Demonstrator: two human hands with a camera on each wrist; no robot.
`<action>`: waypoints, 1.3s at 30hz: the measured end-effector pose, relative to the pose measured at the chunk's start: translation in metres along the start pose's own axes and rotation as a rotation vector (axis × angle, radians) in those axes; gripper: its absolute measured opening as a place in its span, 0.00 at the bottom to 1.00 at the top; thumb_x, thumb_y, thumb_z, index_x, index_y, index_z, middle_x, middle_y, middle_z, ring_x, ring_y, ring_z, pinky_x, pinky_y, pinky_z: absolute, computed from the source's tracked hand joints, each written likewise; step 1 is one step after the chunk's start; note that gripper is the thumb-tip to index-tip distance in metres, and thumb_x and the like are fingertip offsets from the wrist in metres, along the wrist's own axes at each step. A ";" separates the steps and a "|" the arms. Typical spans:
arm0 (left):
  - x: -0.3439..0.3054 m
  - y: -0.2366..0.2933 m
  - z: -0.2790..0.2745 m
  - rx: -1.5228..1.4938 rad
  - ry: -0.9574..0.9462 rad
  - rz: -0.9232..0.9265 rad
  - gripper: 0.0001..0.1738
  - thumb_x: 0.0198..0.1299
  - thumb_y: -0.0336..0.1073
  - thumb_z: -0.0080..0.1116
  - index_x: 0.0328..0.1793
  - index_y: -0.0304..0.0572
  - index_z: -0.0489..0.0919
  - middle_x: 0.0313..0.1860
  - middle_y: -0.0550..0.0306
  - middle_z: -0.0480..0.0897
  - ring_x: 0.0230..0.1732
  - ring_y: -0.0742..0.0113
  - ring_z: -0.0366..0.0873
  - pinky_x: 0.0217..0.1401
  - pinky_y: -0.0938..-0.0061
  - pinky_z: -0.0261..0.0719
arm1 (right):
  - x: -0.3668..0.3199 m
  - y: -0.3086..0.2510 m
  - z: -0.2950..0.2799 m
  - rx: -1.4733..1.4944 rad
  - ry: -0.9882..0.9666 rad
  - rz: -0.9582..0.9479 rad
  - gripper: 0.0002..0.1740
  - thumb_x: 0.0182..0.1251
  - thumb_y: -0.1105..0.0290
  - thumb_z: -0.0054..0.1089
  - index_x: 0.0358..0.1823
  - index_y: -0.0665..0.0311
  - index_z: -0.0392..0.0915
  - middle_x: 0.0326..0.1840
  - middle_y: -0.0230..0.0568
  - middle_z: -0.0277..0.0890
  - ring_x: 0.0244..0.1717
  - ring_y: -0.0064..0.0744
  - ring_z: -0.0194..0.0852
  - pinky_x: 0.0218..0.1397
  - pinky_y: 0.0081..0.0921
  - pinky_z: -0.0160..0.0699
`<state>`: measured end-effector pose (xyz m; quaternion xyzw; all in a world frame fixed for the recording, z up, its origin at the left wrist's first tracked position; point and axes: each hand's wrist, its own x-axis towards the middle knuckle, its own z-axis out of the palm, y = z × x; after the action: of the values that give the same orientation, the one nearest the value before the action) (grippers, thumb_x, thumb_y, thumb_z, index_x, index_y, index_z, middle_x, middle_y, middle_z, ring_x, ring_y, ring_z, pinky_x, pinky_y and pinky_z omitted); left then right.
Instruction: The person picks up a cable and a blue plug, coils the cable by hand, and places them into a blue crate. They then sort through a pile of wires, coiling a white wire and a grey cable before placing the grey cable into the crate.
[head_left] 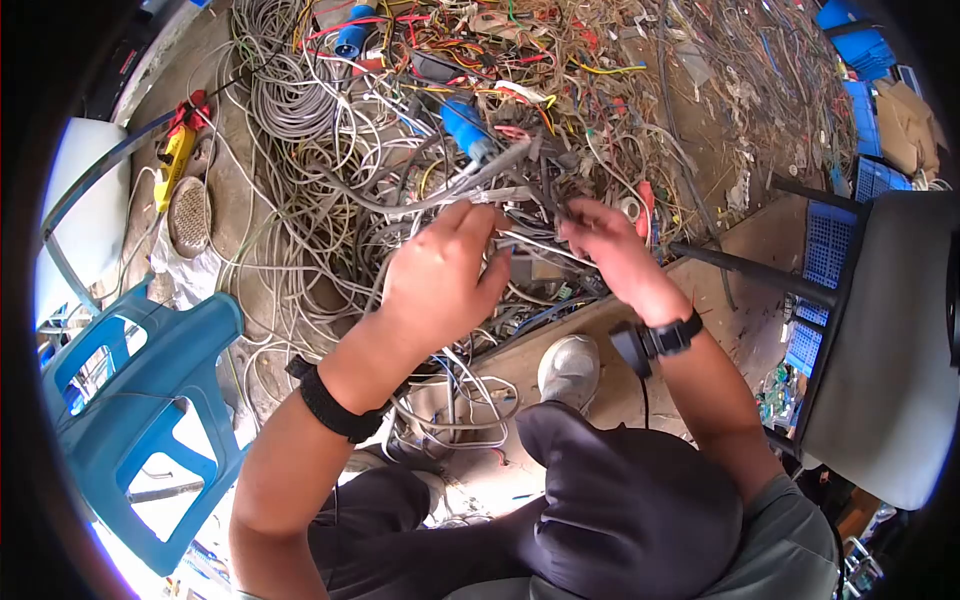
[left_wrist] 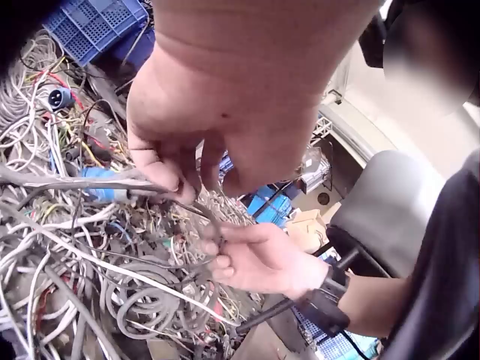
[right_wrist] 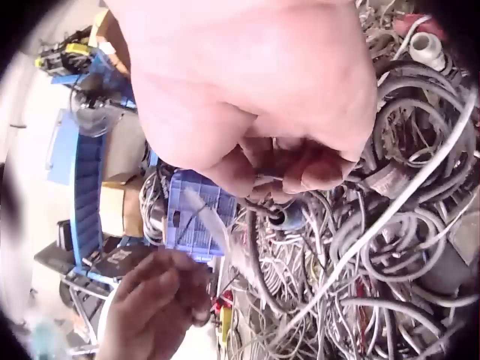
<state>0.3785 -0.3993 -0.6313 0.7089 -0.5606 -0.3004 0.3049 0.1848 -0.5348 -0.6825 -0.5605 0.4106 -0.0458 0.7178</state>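
Observation:
My left hand [head_left: 440,268] pinches a grey cable [left_wrist: 142,183] between thumb and fingertips, above a heap of tangled wires. A short way to the right, my right hand [head_left: 622,255] grips the same dark strand at its fingertips; in the left wrist view the cable runs from one hand to the other. The right wrist view shows the right hand [right_wrist: 262,97] with fingers curled, its fingertips partly hiding the strand, and the left hand [right_wrist: 154,304] blurred below. Just beyond the hands lies a blue industrial plug [head_left: 463,127].
Coiled grey cable [head_left: 290,95] and a second blue connector [head_left: 352,35] lie in the heap. A blue plastic stool [head_left: 150,400] stands left, beside a yellow-and-red tool [head_left: 178,155]. On the right are a grey-padded chair [head_left: 885,340] and blue crates [head_left: 828,245].

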 end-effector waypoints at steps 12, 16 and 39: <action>0.005 -0.058 0.043 -0.857 -0.283 -0.561 0.24 0.61 0.33 0.56 0.63 0.32 0.72 0.47 0.53 0.84 0.43 0.66 0.82 0.44 0.73 0.77 | -0.061 0.017 0.021 -0.340 -0.327 -0.009 0.14 0.58 0.84 0.57 0.48 0.71 0.75 0.38 0.32 0.72 0.36 0.17 0.69 0.41 0.15 0.70; -0.003 -0.059 0.048 -0.998 -0.395 -0.742 0.22 0.60 0.32 0.59 0.60 0.33 0.73 0.46 0.56 0.83 0.43 0.71 0.80 0.43 0.76 0.76 | -0.060 0.026 0.016 -0.411 -0.443 0.037 0.08 0.58 0.79 0.62 0.38 0.70 0.75 0.34 0.35 0.75 0.33 0.21 0.74 0.38 0.20 0.74; -0.083 -0.022 0.003 -1.037 -0.304 -1.023 0.16 0.61 0.31 0.62 0.52 0.30 0.74 0.39 0.55 0.84 0.38 0.63 0.83 0.43 0.69 0.79 | -0.032 -0.038 0.035 -0.729 0.507 -0.558 0.08 0.55 0.84 0.54 0.36 0.67 0.74 0.31 0.32 0.71 0.18 0.15 0.60 0.20 0.17 0.59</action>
<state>0.3738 -0.3144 -0.6428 0.5969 0.0170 -0.7258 0.3415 0.2009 -0.5054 -0.6319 -0.8332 0.3957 -0.2238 0.3148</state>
